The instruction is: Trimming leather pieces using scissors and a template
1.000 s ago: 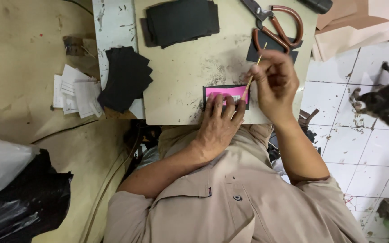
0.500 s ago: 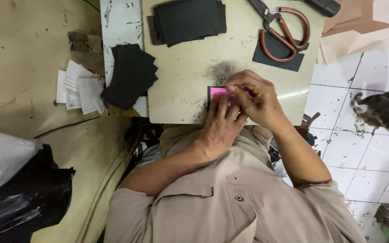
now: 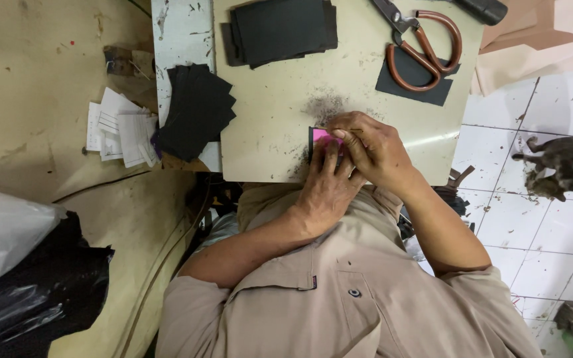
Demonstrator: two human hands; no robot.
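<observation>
A small pink piece with a black border (image 3: 319, 136) lies near the front edge of the beige worktable (image 3: 273, 99). My left hand (image 3: 323, 182) presses flat on it, fingers spread over most of the pink. My right hand (image 3: 374, 151) lies across the piece from the right, pinching a thin stick (image 3: 343, 129) held low against the pink surface at its top edge. Most of the pink piece is hidden under both hands.
A stack of black sheets (image 3: 280, 26) lies at the table's back, another fanned stack (image 3: 197, 109) at its left edge. Brown-handled scissors (image 3: 426, 46) rest on a black piece at the back right. White papers (image 3: 117, 126) lie left. A cat (image 3: 562, 166) stands on the tiled floor.
My right hand has come down from a raised position with the stick upright onto the pink piece, laying the stick low. My left hand stays pressed on the piece.
</observation>
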